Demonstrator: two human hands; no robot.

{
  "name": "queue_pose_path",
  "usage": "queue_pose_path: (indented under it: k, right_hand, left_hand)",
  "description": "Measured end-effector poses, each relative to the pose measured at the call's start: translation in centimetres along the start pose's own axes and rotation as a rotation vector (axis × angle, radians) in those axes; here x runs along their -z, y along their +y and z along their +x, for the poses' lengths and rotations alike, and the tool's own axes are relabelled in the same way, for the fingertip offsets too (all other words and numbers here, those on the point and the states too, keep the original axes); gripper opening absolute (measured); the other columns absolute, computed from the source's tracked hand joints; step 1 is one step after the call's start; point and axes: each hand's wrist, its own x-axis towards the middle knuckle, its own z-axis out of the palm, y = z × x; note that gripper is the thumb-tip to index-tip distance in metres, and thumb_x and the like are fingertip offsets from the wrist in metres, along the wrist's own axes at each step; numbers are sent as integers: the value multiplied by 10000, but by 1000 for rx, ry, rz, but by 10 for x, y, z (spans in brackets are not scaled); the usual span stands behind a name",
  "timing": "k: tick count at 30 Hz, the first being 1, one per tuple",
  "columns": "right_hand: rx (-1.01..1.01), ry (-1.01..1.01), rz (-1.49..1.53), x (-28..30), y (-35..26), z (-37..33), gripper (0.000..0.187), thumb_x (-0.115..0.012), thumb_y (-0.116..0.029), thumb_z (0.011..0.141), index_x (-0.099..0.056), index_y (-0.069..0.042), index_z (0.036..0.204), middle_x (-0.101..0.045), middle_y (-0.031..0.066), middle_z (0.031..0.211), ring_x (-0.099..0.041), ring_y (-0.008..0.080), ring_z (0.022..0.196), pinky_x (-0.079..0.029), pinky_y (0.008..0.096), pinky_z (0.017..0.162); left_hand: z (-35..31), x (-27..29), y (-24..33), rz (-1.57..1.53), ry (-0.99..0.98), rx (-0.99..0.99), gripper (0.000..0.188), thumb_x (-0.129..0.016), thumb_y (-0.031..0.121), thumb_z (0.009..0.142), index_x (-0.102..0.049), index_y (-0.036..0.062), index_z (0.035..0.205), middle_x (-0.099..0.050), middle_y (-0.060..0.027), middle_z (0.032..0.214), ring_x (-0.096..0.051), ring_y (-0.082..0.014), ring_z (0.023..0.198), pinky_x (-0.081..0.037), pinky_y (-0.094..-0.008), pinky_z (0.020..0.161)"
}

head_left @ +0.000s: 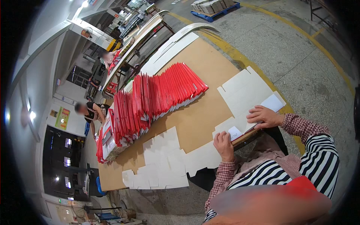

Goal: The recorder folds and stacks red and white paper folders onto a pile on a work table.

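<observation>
A white card with a red edge (235,132) lies at the near edge of the table, on pale cardboard sheets. At the card's left end is my left hand (224,146), its fingers bent and close together on it. My right hand (264,117) rests palm down across the card's middle, with the fingers stretched out and a little apart. Past the right hand, a white flap (272,102) shows at the right; the hand hides how it joins the card. Farther off, a long row of red folded card pieces (165,92) stands packed on edge.
The brown-topped table (202,52) carries more pale cardboard (165,161) at the left. A person (95,112) stands at its far left end; another person (109,59) works at a long table behind. A blue pallet (213,12) with stacks sits on the floor.
</observation>
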Motion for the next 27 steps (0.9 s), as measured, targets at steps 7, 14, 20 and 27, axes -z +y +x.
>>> queue_pose_path:
  k: [7, 14, 20, 27]
  right_hand:
    - [37, -5, -64, 0, 3, 1, 443, -582, -424, 857, -588, -162, 1214, -497, 69, 1344, -372, 298, 1306, -211, 482, 1095]
    - [-246, 734, -226, 8, -13, -37, 431, -595, -333, 880, -551, -109, 1246, -365, 167, 1427, -336, 321, 1325, -217, 467, 1102]
    - [-554, 1279, 967, -21, 14, -58, 517, -591, -184, 889, -397, -13, 1336, -375, 167, 1402, -369, 279, 1293, -264, 412, 1089]
    - [83, 558, 84, -5, -50, 46, 700, -640, -207, 813, -306, -37, 1405, -289, 170, 1466, -256, 318, 1367, -205, 452, 1111]
  left_hand:
    - [-4, -5, 84, 196, -91, -279, 660, -669, 342, 790, -418, 67, 1336, -384, -161, 1395, -324, -466, 1268, -268, -570, 1013]
    - [-1, 3, 87, 418, -339, -266, 969, -647, 574, 731, -246, 45, 1437, -176, -104, 1521, -169, -483, 1338, -178, -711, 967]
    - [14, 2, 106, 223, -403, -339, 1155, -697, 618, 631, -152, 20, 1456, -174, -126, 1523, -125, -488, 1357, -154, -717, 977]
    - [-2, -26, 106, 21, -439, -328, 1160, -698, 603, 622, -183, -90, 1397, -229, -317, 1416, -171, -473, 1341, -143, -565, 1087]
